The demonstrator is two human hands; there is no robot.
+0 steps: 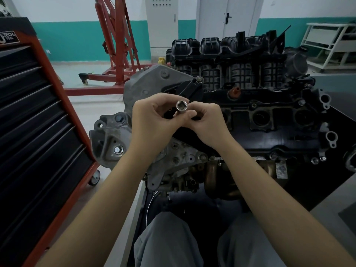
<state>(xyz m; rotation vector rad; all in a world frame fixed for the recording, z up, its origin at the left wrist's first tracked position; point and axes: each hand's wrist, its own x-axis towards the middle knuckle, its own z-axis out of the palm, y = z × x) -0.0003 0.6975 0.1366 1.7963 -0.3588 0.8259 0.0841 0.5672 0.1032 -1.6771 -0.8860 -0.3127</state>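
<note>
Head view: a short silver steel socket [182, 107] is held above the grey-black engine [269, 120], pinched by both the left hand [152, 120] and right hand [208, 122]; rigid, light, probably slick, so best gripped around its barrel

A silver metal socket [181, 107], long, cylindrical and shiny, is held in the air. It is tilted with its open end up toward the camera, so the square drive hole shows plainly. The left hand [152, 120] and right hand [208, 124] pinch its lower part, which their fingertips hide.
</note>
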